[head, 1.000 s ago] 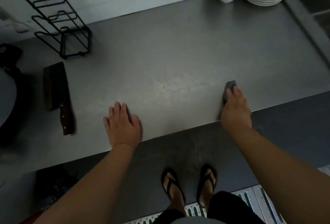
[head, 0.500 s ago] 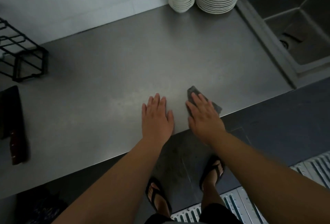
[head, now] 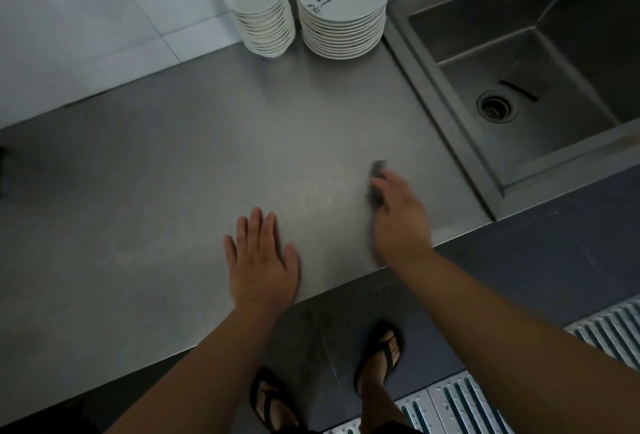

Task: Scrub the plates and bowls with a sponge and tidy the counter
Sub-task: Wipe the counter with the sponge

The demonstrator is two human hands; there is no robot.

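Note:
A dark sponge lies on the steel counter near its front edge. My right hand presses flat on it, covering most of it; the hand is blurred by motion. My left hand rests flat on the counter, fingers spread, a hand's width to the left of the right one. At the back against the tiled wall stand a stack of several white bowls and, right of it, a stack of several white plates with black script on the top one.
A steel sink with a round drain is set into the counter at the right, its rim close to my right hand. Below the counter edge are my sandalled feet and a metal floor grate.
My view has swung right: the knife and wire rack have left the frame and the sink is now in view. The right hand with the sponge slid right, away from the left hand.

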